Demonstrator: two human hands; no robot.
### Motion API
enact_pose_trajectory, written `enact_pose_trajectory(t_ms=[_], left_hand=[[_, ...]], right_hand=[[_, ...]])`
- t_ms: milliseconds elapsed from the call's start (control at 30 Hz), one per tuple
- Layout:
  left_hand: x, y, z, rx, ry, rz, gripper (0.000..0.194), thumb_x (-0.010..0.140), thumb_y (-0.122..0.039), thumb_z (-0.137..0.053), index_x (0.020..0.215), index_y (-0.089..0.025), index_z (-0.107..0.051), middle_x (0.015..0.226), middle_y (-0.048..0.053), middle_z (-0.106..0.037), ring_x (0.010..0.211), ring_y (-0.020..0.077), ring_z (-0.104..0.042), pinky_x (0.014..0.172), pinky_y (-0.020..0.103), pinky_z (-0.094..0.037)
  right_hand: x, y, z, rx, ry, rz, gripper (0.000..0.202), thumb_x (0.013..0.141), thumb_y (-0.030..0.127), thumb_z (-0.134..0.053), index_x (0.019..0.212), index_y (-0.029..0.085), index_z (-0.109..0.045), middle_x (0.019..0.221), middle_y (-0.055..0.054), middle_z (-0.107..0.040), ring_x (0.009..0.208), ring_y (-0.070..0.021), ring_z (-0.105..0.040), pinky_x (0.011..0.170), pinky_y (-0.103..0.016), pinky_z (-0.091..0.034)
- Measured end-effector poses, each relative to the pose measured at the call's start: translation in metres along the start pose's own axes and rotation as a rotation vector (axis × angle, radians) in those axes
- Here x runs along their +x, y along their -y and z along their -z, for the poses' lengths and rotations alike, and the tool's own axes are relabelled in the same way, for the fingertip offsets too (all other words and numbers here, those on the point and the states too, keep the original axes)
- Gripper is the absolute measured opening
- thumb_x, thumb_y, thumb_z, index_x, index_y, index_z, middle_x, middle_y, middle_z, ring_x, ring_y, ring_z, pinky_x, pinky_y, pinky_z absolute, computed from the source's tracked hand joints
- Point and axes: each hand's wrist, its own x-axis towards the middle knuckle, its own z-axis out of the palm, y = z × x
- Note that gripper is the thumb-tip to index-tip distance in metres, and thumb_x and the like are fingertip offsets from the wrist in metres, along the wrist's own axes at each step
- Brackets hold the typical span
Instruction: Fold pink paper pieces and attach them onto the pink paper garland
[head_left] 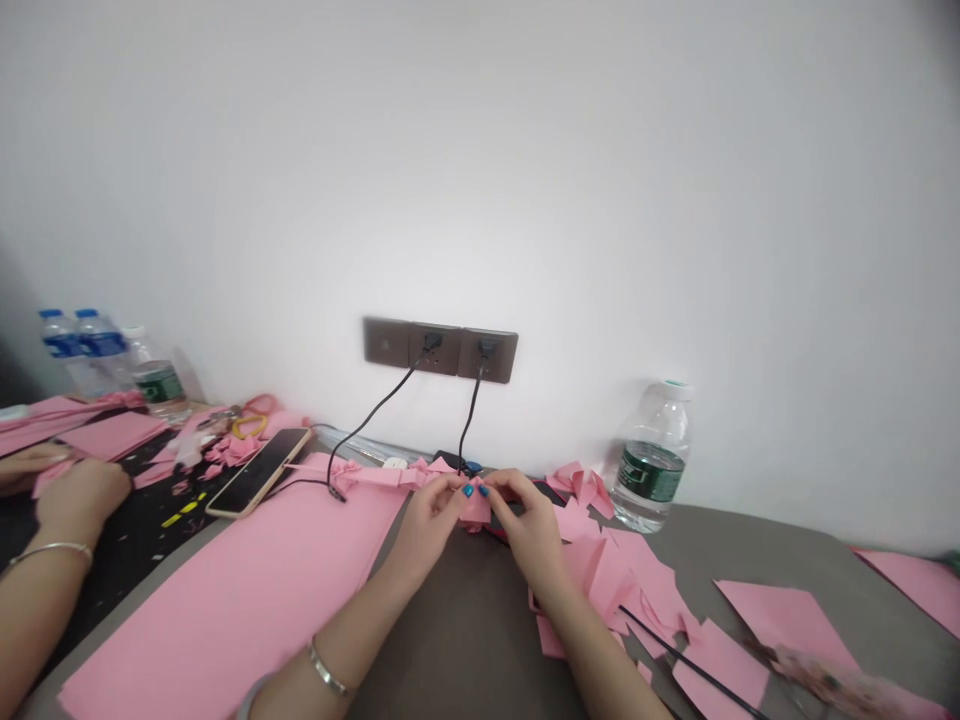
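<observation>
The left hand (431,520) and the right hand (529,520) were together above the grey bench (465,630), and the fingers of both pinched one small folded pink paper (475,508) between them. Farther right, a water bottle (651,465) stood near the wall (750,300).

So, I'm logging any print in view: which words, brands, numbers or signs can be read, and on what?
None can be read.
Right green label on a bottle: print too blurred.
Left green label on a bottle: too small and blurred.
Both blue labels on bottles: too blurred.
Wall plate: faint mark, too small.
</observation>
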Motion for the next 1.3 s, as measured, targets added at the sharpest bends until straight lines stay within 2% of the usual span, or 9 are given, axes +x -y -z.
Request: enact_pose_trajectory(t_ms=[167, 400, 567, 633, 700, 900, 1033, 1167, 1300], left_hand=[[0.0, 0.002, 0.002, 0.014, 0.044, 0.049, 0.033, 0.077, -0.049, -0.065, 0.082, -0.016, -0.069, 0.071, 0.002, -0.064, 0.066, 0.0168, -0.058, 0.061, 0.026, -0.045], [-0.001, 0.0, -0.001, -0.033, 0.003, 0.091, 0.032, 0.077, -0.048, -0.064, 0.073, -0.017, -0.056, 0.063, -0.004, -0.051, 0.06, 0.0129, -0.05, 0.059, 0.025, -0.044], [-0.003, -0.007, -0.001, -0.031, 0.054, -0.006, 0.028, 0.08, -0.044, -0.061, 0.077, -0.017, -0.056, 0.061, -0.006, -0.045, 0.053, 0.0094, -0.039, 0.053, 0.02, -0.036], [-0.003, -0.009, -0.002, 0.002, 0.051, -0.036, 0.028, 0.081, -0.043, -0.06, 0.073, -0.017, -0.053, 0.059, -0.007, -0.042, 0.052, 0.009, -0.036, 0.051, 0.02, -0.032], [-0.004, -0.011, -0.002, 0.005, 0.057, -0.031, 0.03, 0.082, -0.045, -0.059, 0.071, -0.018, -0.051, 0.058, -0.007, -0.041, 0.053, 0.0093, -0.036, 0.051, 0.02, -0.033], [-0.005, -0.008, -0.004, -0.084, 0.078, 0.081, 0.033, 0.079, -0.051, -0.062, 0.079, -0.018, -0.055, 0.067, -0.004, -0.046, 0.064, 0.0126, -0.046, 0.059, 0.024, -0.046], [-0.005, -0.005, -0.004, -0.111, 0.096, 0.088, 0.033, 0.08, -0.051, -0.061, 0.085, -0.02, -0.055, 0.067, -0.004, -0.046, 0.064, 0.0128, -0.047, 0.063, 0.027, -0.05], [-0.005, -0.006, -0.003, -0.043, 0.108, 0.019, 0.028, 0.084, -0.047, -0.057, 0.089, -0.019, -0.058, 0.071, -0.003, -0.051, 0.066, 0.0133, -0.05, 0.065, 0.026, -0.049], [-0.002, -0.007, 0.0, 0.057, 0.076, -0.106, 0.022, 0.086, -0.037, -0.057, 0.088, -0.017, -0.066, 0.087, 0.004, -0.065, 0.085, 0.0186, -0.06, 0.078, 0.029, -0.049]], right_hand=[[-0.001, 0.001, -0.001, -0.034, 0.053, 0.059, 0.014, 0.085, 0.026, -0.057, 0.093, 0.021, -0.068, 0.087, -0.006, -0.066, 0.079, -0.0213, -0.061, 0.072, -0.033, -0.048], [-0.003, 0.008, -0.003, -0.099, 0.006, 0.135, 0.006, 0.083, 0.019, -0.056, 0.081, 0.021, -0.061, 0.081, -0.004, -0.062, 0.077, -0.0202, -0.059, 0.07, -0.032, -0.046], [-0.003, 0.009, -0.005, -0.074, -0.004, 0.141, 0.007, 0.083, 0.019, -0.055, 0.077, 0.021, -0.058, 0.08, -0.004, -0.06, 0.077, -0.0194, -0.058, 0.07, -0.031, -0.046], [-0.003, 0.009, -0.005, -0.052, -0.024, 0.108, 0.004, 0.083, 0.02, -0.057, 0.085, 0.021, -0.059, 0.082, -0.004, -0.062, 0.076, -0.0194, -0.059, 0.07, -0.032, -0.048], [-0.003, 0.009, -0.004, -0.055, -0.036, 0.109, 0.011, 0.082, 0.02, -0.058, 0.093, 0.021, -0.061, 0.086, -0.004, -0.064, 0.077, -0.0197, -0.06, 0.072, -0.033, -0.049], [-0.002, 0.01, -0.002, -0.11, -0.007, 0.235, 0.011, 0.084, 0.015, -0.055, 0.079, 0.022, -0.062, 0.084, -0.004, -0.061, 0.081, -0.0203, -0.06, 0.073, -0.033, -0.047], [-0.002, 0.01, -0.003, -0.1, 0.007, 0.207, 0.011, 0.083, 0.014, -0.055, 0.075, 0.021, -0.057, 0.082, -0.003, -0.06, 0.079, -0.0194, -0.058, 0.072, -0.031, -0.045], [-0.002, 0.01, -0.005, -0.054, 0.002, 0.125, 0.01, 0.084, 0.018, -0.054, 0.074, 0.021, -0.055, 0.079, -0.003, -0.059, 0.076, -0.0187, -0.057, 0.07, -0.03, -0.045], [-0.003, 0.009, -0.005, -0.032, 0.008, 0.091, 0.009, 0.084, 0.02, -0.054, 0.075, 0.021, -0.054, 0.08, -0.003, -0.059, 0.077, -0.0186, -0.057, 0.072, -0.03, -0.045]])
